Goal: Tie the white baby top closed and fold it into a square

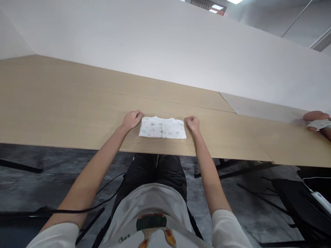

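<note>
A white baby garment [162, 127] with small grey and green prints lies folded into a flat, wide rectangle on the wooden table. A seam or front edge runs down its middle. My left hand [132, 119] rests on the table by its upper left corner, fingers curled in. By the upper right corner is my right hand [192, 123], its fingers also bent closed. Both hands are right beside the cloth, and nothing shows in either one. Whether the fingertips touch the fabric's edge is hard to see.
The wooden table [64, 110] has panel seams and a near edge close to my body. A white partition [155, 44] rises behind it. What looks like a doll [319, 123] in white cloth lies far right. A black chair [292, 196] holds a white power strip [321, 201]; a black cable [103, 203] crosses at left.
</note>
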Tool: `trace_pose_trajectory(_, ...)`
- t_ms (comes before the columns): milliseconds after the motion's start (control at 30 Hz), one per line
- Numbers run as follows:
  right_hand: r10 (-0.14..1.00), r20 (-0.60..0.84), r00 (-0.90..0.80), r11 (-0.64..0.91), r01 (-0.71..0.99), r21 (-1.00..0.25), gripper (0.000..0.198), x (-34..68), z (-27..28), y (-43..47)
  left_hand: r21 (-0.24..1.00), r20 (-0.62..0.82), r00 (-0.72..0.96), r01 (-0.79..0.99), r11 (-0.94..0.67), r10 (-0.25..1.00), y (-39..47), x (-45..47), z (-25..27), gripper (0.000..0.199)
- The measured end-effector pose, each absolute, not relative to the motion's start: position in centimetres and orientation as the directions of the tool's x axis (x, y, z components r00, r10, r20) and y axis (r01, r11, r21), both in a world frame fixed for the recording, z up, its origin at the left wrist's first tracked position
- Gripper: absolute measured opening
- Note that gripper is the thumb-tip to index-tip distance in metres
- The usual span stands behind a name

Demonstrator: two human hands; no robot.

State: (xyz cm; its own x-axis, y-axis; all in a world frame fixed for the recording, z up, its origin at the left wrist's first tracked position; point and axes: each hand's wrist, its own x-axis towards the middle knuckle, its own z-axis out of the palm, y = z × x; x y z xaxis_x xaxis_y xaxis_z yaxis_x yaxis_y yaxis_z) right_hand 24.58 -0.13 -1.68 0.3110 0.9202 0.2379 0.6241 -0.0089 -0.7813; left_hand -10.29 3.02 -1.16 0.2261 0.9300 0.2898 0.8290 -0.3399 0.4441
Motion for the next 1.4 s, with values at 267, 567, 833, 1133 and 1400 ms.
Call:
trace_pose_trajectory(267,0.950,0.285,0.124,0.078,0.794,-0.603,0.027,23.5,-1.5,-0.6,0.444,0.265,0.340,0.787,-0.428,0.902,3.1,-10.4,-1.3,0.045)
trace_pose_trajectory(567,0.959,0.277,0.052,0.109,0.836,-0.537,0.024,23.5,-1.2,-0.9,0.429,0.269,0.333,0.798,-0.422,0.904,3.4,-10.5,-1.8,0.042)
trace_pose_trajectory(833,0.964,0.264,0.032,0.110,0.857,-0.503,0.029,23.5,-1.0,-1.0,0.416,0.260,0.329,0.810,-0.413,0.908,3.7,-10.5,-2.0,0.041)
trace_pose_trajectory(1133,0.965,0.261,0.034,0.108,0.853,-0.510,0.032,23.6,-1.1,-0.8,0.416,0.267,0.337,0.805,-0.423,0.903,3.8,-10.7,-2.0,0.040)
trace_pose_trajectory(1400,0.962,0.268,0.050,0.105,0.837,-0.536,0.027,23.7,-1.2,-0.7,0.409,0.279,0.346,0.801,-0.437,0.896,3.9,-10.7,-2.2,0.041)
